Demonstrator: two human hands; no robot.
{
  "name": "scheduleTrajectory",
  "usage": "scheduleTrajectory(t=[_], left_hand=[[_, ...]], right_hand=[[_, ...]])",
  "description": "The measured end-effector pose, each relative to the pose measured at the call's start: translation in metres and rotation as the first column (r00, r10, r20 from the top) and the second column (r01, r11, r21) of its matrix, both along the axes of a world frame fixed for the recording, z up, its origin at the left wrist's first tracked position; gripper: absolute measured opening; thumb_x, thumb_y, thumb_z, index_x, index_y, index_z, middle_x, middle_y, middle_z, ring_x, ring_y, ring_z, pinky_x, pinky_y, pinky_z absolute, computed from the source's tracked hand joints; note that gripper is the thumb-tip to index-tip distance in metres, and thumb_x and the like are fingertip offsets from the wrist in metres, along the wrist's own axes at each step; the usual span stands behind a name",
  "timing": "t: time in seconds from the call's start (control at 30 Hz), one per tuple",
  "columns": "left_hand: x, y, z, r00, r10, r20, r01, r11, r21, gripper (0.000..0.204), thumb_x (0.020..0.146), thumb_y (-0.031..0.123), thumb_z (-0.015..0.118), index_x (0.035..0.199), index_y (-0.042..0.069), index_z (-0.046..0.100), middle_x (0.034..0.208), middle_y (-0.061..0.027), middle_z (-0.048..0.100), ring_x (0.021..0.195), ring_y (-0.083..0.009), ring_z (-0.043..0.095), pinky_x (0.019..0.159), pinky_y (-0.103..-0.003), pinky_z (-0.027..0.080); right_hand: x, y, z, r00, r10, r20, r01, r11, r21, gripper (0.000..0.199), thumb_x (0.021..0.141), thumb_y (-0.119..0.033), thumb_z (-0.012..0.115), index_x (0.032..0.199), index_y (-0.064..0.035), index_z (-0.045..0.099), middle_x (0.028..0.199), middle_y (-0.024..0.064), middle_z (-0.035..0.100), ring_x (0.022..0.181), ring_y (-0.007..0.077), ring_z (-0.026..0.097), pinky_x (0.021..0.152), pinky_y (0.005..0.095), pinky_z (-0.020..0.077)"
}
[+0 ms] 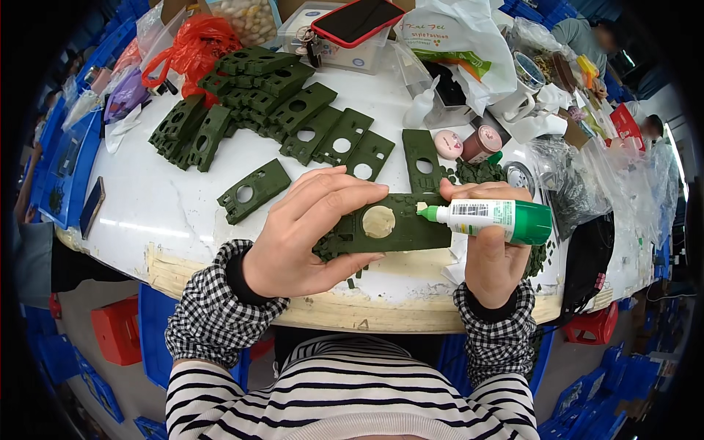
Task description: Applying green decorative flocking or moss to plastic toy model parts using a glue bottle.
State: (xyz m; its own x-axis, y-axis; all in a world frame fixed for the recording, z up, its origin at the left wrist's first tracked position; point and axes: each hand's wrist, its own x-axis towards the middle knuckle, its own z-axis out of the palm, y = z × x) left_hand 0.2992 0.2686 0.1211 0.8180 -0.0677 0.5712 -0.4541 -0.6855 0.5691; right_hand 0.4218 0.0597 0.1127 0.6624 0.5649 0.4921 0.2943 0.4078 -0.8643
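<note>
My left hand (293, 235) grips a dark green plastic model hull piece (418, 236) by its left end, thumb below and fingers above. The piece is long and flat with a round hole, through which something pale shows. In my right hand (493, 271) is a white glue bottle (517, 221) with a green base, held sideways. Its green nozzle (427, 213) points left and is at the upper right part of the piece; whether it touches cannot be told. My right fingertips lie near the piece's right end. Another green hull piece (262, 182) rests beyond my left hand.
Many similar hull pieces (282, 92) are piled at the far left. Small green parts (480, 172) lie in a heap beyond the bottle, near a pink round jar (482, 141). A red-cased phone (357, 20) tops a clear box. Plastic bags (462, 44) crowd the back.
</note>
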Motion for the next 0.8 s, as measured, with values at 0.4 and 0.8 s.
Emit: scheduleTrajectory(t=[0.4, 0.8], left_hand=[[0.0, 0.0, 0.0, 1.0, -0.002, -0.004, 0.002, 1.0, -0.005, 0.058, 0.069, 0.014, 0.084, 0.118, -0.005, 0.06, 0.112, -0.0179, 0.066, 0.102, -0.0319, 0.064, 0.103, -0.049, 0.043], [0.001, 0.0, -0.014, 0.926, -0.351, -0.143, -0.016, 0.342, -0.94, 0.087, 0.072, 0.009, 0.084, 0.141, 0.004, 0.032, 0.133, -0.0138, 0.05, 0.124, -0.0244, 0.052, 0.108, -0.044, 0.043]], right_hand=[[-0.001, 0.0, 0.0, 1.0, 0.006, -0.031, -0.005, 1.0, 0.027, 0.037, 0.094, -0.024, 0.064, 0.112, 0.0051, 0.05, 0.108, 0.0223, 0.062, 0.104, 0.0281, 0.063, 0.1, 0.0442, 0.0474], [-0.003, -0.004, 0.0, 0.89, 0.24, -0.388, -0.196, 0.969, 0.149, 0.052, 0.095, -0.049, 0.056, 0.113, -0.0007, 0.049, 0.102, 0.0159, 0.064, 0.101, 0.0299, 0.066, 0.103, 0.0536, 0.0426]])
